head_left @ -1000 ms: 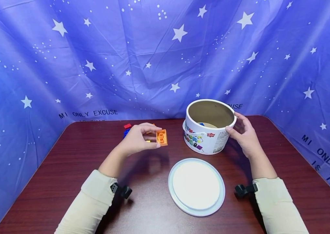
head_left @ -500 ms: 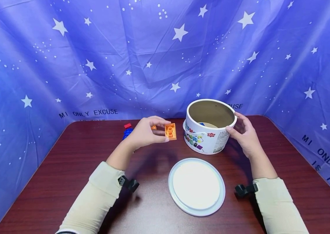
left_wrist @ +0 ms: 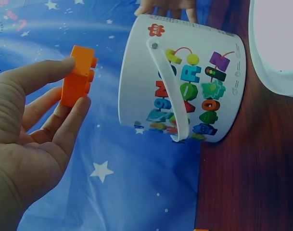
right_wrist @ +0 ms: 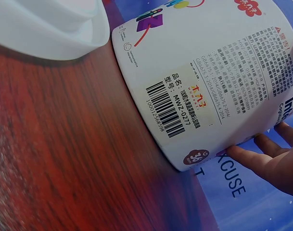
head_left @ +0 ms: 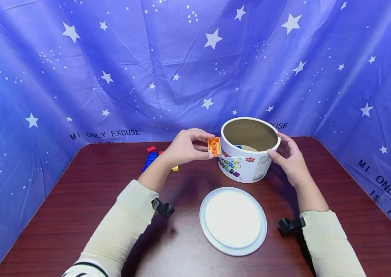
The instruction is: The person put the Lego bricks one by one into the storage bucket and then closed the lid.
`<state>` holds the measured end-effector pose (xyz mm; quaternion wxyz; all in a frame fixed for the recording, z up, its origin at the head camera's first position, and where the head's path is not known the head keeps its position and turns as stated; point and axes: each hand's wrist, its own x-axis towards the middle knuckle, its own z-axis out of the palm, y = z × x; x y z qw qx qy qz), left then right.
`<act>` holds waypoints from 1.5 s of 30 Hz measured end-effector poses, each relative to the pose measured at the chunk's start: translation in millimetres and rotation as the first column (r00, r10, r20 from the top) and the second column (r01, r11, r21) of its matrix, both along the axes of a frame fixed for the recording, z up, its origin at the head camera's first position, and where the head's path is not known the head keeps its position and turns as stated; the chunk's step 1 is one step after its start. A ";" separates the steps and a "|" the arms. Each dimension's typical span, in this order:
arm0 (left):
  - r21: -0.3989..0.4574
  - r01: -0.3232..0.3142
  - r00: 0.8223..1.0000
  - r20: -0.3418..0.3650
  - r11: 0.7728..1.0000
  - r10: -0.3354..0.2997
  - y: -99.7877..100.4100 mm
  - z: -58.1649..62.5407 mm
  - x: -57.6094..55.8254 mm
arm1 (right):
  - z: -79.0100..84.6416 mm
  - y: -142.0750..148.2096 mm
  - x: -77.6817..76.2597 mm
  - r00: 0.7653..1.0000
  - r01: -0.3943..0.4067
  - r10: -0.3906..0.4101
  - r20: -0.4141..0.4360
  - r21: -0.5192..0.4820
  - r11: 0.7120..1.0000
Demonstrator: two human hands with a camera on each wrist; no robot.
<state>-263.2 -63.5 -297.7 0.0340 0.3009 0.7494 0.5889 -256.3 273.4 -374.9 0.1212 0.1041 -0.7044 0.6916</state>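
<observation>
Pinching an orange block (head_left: 214, 146) in your left hand (head_left: 189, 146), you appear to be at the transfer step; the next move likely calls for clearing the open rim (head_left: 254, 152) of the white bucket (head_left: 247, 164) without knocking it. The block sits between your two hands, just left of the bucket and apart from it. Your right hand (head_left: 290, 158) holds the bucket's right side, curved round its wall.
</observation>
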 end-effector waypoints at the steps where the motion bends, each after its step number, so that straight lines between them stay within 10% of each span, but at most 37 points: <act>1: 0.001 0.004 1.000 -0.001 1.000 -0.004 2.4 0.4 -1.2 | -0.2 0.0 -0.1 1.000 0.000 0.000 0.001 0.001 1.000; 12: -0.124 0.021 1.000 -0.015 0.992 -0.023 30.8 3.7 -13.4 | -2.3 1.2 -0.4 1.000 0.005 -0.005 0.001 0.012 1.000; 25: -0.378 -0.027 0.994 -0.105 0.925 -0.014 59.5 15.9 -28.4 | -2.3 0.0 -0.1 1.000 0.001 -0.001 -0.010 0.014 1.000; 45: -0.470 -0.072 0.990 -0.142 0.879 0.005 82.9 21.6 -40.7 | -0.1 0.9 0.3 1.000 0.005 -0.005 -0.004 0.020 1.000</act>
